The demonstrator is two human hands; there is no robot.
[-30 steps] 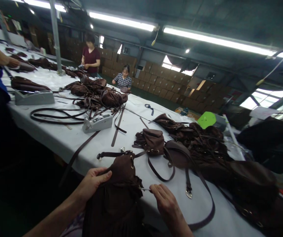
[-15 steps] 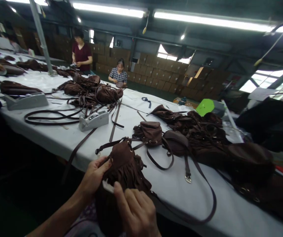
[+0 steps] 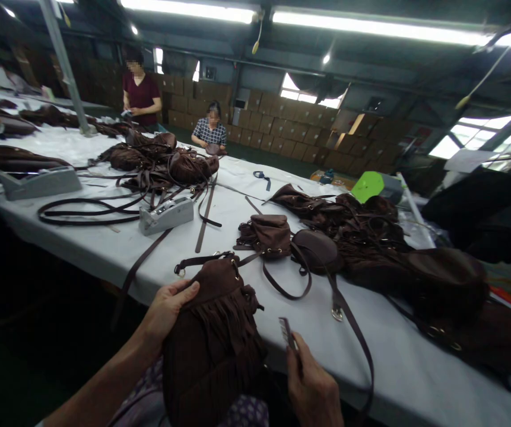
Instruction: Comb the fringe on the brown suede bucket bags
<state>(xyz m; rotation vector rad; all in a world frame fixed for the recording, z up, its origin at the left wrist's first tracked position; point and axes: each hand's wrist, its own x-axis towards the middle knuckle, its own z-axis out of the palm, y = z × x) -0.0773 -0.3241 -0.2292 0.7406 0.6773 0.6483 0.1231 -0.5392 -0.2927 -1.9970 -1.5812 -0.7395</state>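
A dark brown fringed bag (image 3: 213, 344) leans over the table's near edge, against my lap. Gripping its upper left side is my left hand (image 3: 170, 311), thumb on top and the other fingers hidden behind. My right hand (image 3: 311, 379) is closed around a small comb-like brush (image 3: 287, 333) with short bristles or teeth, held just right of the bag and apart from it. The fringe strips hang down across the bag's front. From the bag's top a thin buckled strap (image 3: 202, 260) lies on the table.
Another fringed bag (image 3: 269, 235) and a rounded brown bag (image 3: 315, 249) lie beyond. Brown bags are heaped at right (image 3: 362, 228) and back left (image 3: 157, 160). A grey tape dispenser (image 3: 166, 216) stands on the white table (image 3: 232, 210). Two people work across it.
My right hand has moved off the bag's front to the right, carrying the brush with it. The left hand keeps its hold, and the bag's fringed front shows more fully.
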